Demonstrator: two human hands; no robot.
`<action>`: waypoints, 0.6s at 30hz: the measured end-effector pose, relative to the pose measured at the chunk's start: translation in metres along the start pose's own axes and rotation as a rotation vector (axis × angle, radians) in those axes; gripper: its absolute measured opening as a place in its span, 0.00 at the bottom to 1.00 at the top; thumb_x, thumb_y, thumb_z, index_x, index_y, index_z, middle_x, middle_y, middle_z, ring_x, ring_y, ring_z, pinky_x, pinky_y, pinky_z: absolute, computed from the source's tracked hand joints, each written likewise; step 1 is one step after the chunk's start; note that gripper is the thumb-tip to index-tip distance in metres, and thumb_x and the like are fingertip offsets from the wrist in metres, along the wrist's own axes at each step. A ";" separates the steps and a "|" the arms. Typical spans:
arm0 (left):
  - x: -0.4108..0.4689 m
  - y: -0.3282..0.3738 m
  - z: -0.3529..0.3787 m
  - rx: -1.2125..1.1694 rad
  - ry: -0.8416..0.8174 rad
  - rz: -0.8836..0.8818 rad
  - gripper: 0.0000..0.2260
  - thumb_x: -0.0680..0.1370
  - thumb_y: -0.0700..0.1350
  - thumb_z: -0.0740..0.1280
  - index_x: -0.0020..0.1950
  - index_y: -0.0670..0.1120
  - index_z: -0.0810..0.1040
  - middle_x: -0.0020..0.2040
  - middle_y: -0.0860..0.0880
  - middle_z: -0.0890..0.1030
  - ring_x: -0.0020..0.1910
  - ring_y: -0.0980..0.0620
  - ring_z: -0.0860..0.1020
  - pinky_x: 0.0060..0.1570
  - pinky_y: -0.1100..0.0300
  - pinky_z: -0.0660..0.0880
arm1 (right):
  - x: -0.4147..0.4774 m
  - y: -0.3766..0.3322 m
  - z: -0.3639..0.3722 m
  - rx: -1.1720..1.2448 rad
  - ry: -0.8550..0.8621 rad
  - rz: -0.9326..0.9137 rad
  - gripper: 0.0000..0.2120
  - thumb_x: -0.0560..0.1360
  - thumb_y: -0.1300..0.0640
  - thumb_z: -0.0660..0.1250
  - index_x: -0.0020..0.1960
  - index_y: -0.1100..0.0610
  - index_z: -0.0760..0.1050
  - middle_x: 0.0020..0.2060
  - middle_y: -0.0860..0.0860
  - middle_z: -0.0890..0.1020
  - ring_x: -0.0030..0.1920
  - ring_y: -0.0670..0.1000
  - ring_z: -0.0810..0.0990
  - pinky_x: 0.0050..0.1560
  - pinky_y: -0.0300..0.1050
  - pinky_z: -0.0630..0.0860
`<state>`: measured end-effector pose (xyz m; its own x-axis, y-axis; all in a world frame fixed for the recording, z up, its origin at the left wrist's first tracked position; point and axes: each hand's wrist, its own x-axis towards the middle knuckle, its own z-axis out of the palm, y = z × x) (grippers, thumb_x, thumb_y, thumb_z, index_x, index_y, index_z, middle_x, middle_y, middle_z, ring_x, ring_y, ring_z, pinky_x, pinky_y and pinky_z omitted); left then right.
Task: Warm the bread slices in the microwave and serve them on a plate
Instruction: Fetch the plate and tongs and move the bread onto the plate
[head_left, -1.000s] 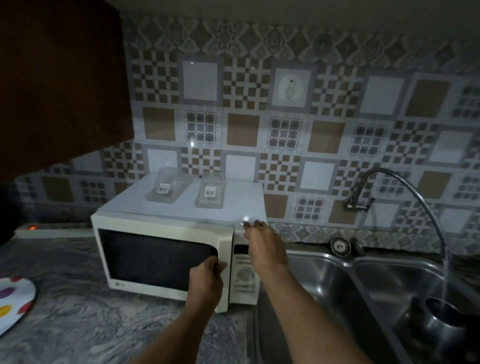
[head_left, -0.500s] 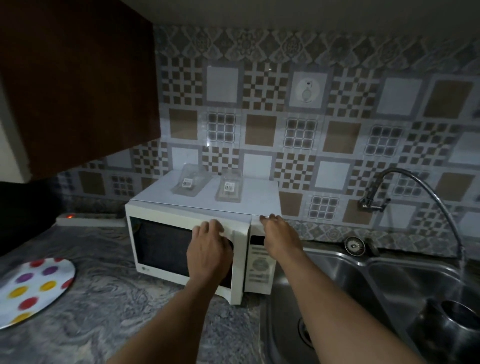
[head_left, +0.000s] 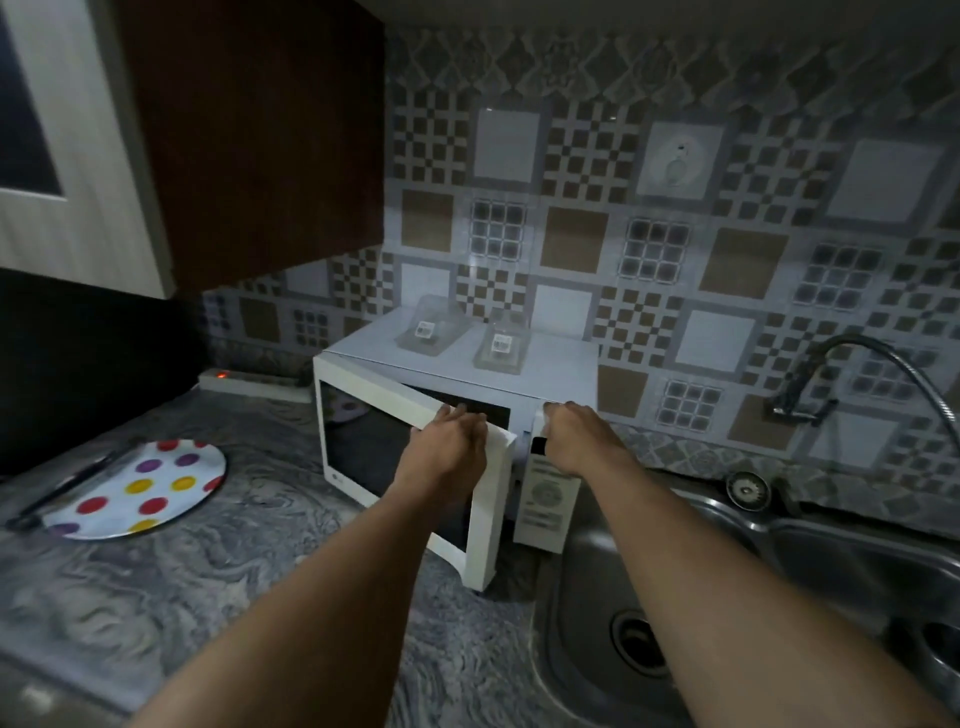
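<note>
Microwave door (head_left: 363, 447) newly ajar, marbled counter (head_left: 234, 571)

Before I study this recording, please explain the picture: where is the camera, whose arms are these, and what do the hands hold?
The camera sits on a person's head and looks forward and down, so both arms are that person's own. The left hand grips the top edge of the partly open microwave door. The right hand holds the microwave at its top front corner. A dotted plate lies on the counter at left; a steel sink is at right.
</note>
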<state>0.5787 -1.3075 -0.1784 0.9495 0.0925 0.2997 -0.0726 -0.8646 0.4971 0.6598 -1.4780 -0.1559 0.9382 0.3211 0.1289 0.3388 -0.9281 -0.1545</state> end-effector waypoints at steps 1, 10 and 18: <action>-0.008 0.001 -0.005 -0.015 0.026 -0.003 0.18 0.85 0.49 0.51 0.65 0.48 0.77 0.69 0.46 0.75 0.70 0.45 0.71 0.67 0.48 0.68 | 0.000 -0.005 -0.001 -0.004 -0.008 -0.009 0.14 0.77 0.62 0.60 0.62 0.59 0.72 0.59 0.59 0.77 0.60 0.62 0.74 0.60 0.58 0.73; -0.047 -0.024 -0.059 0.104 0.139 -0.228 0.10 0.74 0.50 0.60 0.47 0.52 0.81 0.41 0.50 0.83 0.40 0.48 0.81 0.44 0.53 0.81 | 0.025 -0.080 0.012 0.032 -0.014 -0.205 0.19 0.80 0.60 0.58 0.70 0.58 0.69 0.66 0.59 0.74 0.67 0.62 0.70 0.69 0.65 0.64; -0.060 -0.056 -0.094 0.202 0.123 -0.402 0.09 0.79 0.50 0.63 0.48 0.50 0.83 0.41 0.51 0.81 0.38 0.52 0.78 0.36 0.56 0.76 | 0.056 -0.180 0.023 0.155 -0.099 -0.574 0.19 0.83 0.56 0.54 0.73 0.57 0.67 0.68 0.59 0.74 0.66 0.62 0.72 0.66 0.60 0.69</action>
<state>0.4973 -1.2180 -0.1472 0.8458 0.4877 0.2162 0.3665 -0.8258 0.4287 0.6531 -1.2884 -0.1434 0.6023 0.7853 0.1435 0.7922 -0.5657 -0.2290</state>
